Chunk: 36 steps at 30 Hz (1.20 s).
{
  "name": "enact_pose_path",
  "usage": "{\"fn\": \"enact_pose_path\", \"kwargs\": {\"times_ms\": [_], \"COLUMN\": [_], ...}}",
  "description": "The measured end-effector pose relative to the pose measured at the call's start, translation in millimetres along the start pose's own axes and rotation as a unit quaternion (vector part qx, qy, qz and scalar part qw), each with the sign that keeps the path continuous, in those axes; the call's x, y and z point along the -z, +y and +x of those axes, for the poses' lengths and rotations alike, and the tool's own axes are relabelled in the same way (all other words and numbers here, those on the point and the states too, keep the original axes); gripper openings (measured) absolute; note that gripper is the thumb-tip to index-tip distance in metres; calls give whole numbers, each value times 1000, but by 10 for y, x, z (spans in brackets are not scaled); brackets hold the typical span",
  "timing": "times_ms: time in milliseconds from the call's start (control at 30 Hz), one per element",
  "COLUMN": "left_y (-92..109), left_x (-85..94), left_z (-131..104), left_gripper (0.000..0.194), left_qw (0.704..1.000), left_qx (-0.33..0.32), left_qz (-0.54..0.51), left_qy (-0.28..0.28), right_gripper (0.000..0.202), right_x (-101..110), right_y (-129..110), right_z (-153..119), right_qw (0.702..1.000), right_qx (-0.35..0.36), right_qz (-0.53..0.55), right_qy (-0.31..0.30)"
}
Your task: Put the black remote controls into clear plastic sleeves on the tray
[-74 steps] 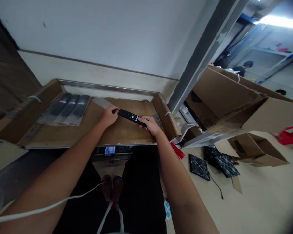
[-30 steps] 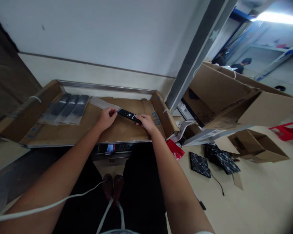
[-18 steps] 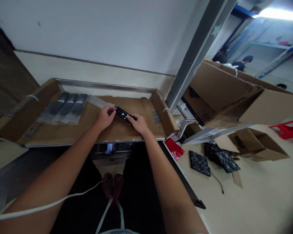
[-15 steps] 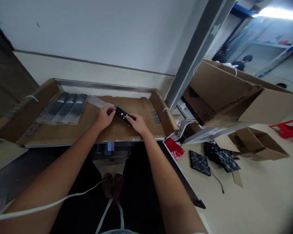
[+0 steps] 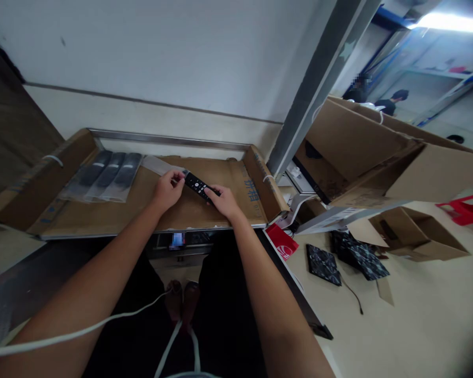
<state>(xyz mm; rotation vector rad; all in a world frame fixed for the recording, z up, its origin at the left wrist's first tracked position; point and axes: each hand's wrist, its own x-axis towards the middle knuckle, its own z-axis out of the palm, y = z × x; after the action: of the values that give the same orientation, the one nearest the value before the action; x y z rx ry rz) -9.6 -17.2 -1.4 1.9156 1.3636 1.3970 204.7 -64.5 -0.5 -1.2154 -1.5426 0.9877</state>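
Observation:
A black remote control (image 5: 195, 184) with white and grey buttons slants over the cardboard-lined tray. My right hand (image 5: 223, 200) grips its lower right end, thumb on the button face. At its upper left end, my left hand (image 5: 168, 191) is closed, with fingertips pinching at the mouth of a clear plastic sleeve (image 5: 156, 164). The sleeve lies flat behind that hand, and its mouth meets the remote's end; how far the remote is inside is hidden by the fingers. On the left side of the tray lie several bagged remotes (image 5: 112, 170), side by side in clear sleeves.
Raised cardboard walls edge the tray (image 5: 256, 173). A metal post (image 5: 299, 100) stands to the right, beside a large open carton (image 5: 358, 152). Another carton (image 5: 413, 231) and dark patterned packets (image 5: 323, 262) are on the floor. A white cable (image 5: 102, 321) crosses my left arm.
The remote has shifted very slightly to the left, toward my left fingers. Both hands keep nearly the same grip and place.

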Motion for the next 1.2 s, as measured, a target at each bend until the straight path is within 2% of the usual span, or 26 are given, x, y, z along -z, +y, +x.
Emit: {"fn": "enact_pose_path", "kwargs": {"times_ms": [100,167,533,633,733,867,967,1067,1200], "left_y": [-17,-24,12,17,35,77,98,78,-6], "left_x": [-4,-9,-12,-5,10,22,18,1,-37], "left_z": [7,9,-28,-62,-96,-122,-123,-115,-100], "left_gripper": [10,9,8,11,17,17,14,13,13], "left_qw": [1000,1000,995,994,995,998,992,989,989], "left_qx": [-5,-13,-71,-66,-39,-16,-24,-29,-34], "left_qz": [-2,-10,-64,-83,-88,26,116,136,142], "left_qy": [10,12,-10,-2,21,58,48,40,38], "right_gripper": [34,34,45,45,45,45,45,45,44], "right_x": [-34,-42,45,43,21,-20,-34,-29,-19], "right_y": [20,32,3,-11,-33,-29,-2,17,12], "right_z": [-25,-24,13,19,-2,-38,-44,-41,-43], "right_qw": [997,995,993,987,990,997,1000,1000,999], "right_qx": [61,75,-68,-88,-79,-45,-4,20,18], "right_qz": [-57,-58,92,132,113,61,18,-13,-30], "right_qy": [5,8,23,28,26,9,6,6,1]}}
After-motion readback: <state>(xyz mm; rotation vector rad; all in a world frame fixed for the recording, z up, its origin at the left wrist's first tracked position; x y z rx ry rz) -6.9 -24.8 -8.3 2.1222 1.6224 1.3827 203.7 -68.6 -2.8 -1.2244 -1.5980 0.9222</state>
